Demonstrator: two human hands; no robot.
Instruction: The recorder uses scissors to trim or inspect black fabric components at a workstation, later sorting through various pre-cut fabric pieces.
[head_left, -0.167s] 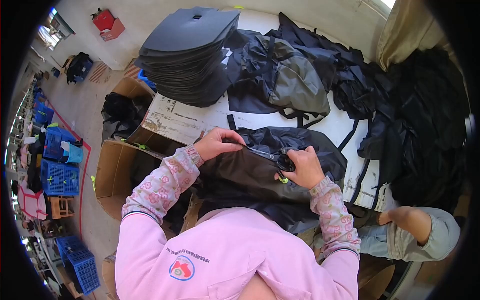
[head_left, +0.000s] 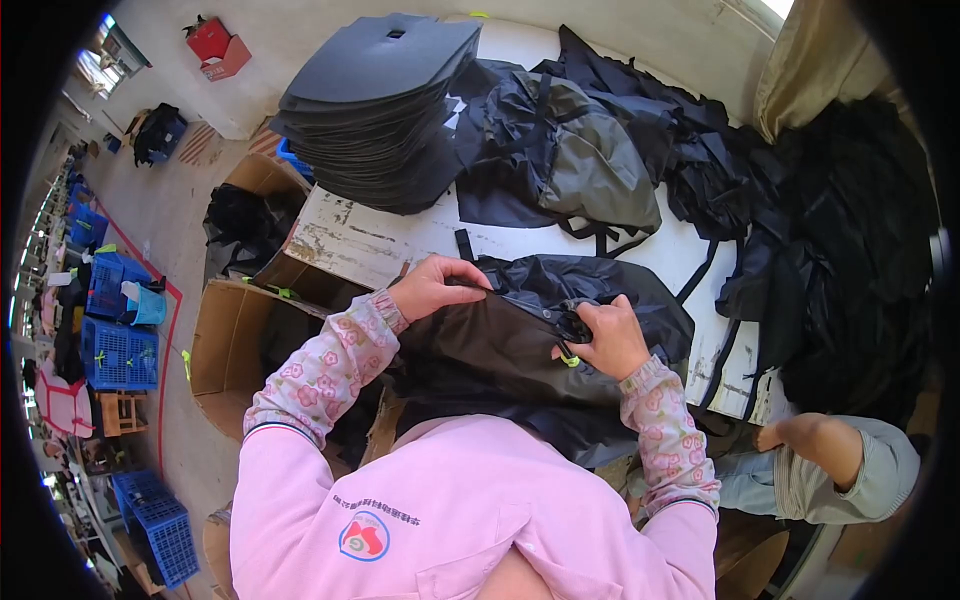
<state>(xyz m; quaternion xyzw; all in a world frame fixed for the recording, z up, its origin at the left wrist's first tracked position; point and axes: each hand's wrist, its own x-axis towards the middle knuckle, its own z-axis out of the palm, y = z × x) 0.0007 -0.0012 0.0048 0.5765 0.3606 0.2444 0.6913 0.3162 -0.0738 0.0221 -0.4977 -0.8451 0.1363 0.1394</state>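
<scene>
A dark, shiny fabric piece, perhaps a bag (head_left: pixel 490 345), lies across the near side of the table in front of me. My left hand (head_left: pixel 440 286) is closed, pinching the upper edge of this cloth between thumb and fingers. A pair of scissors (head_left: pixel 541 311) with dark handles and a yellow-green strip sits in my right hand (head_left: pixel 607 337), its fingers wrapped round the handles. The blades point left along the cloth edge towards my left fingers. Their tips are hard to make out against the dark fabric.
A tall stack of dark grey sheets (head_left: pixel 375 120) stands at the back left of the white table (head_left: pixel 345 240). More dark fabric (head_left: pixel 600 150) is heaped behind and to the right. Open cardboard boxes (head_left: pixel 225 345) stand at left. Another person's arm (head_left: pixel 825 445) is at the right.
My right hand and the scissors have shifted very slightly down and to the right. The blades catch less light now. My left hand keeps its pinch in the same place.
</scene>
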